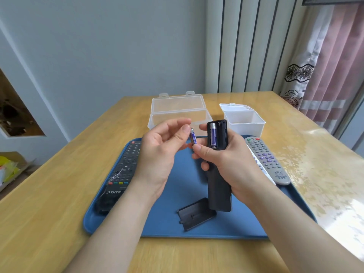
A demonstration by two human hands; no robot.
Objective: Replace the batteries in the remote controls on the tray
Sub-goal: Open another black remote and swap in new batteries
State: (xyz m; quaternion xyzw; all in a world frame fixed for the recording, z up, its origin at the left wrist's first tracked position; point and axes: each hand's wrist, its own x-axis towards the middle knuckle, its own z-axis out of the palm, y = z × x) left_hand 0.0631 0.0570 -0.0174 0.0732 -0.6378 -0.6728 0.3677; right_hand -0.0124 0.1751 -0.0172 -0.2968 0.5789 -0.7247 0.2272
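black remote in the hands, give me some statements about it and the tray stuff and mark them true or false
1. The black remote gripped by the right hand has its battery compartment open. True.
2. Both slots of that compartment are filled. False: only one seated battery shows; the slot beside it looks empty.
3. The battery cover lies loose on the blue tray. True.
4. The THTF remote lies face down on the tray. False: it lies with its buttons up, on the tray's left side.
5. The left hand pinches a loose battery next to the open compartment. True.
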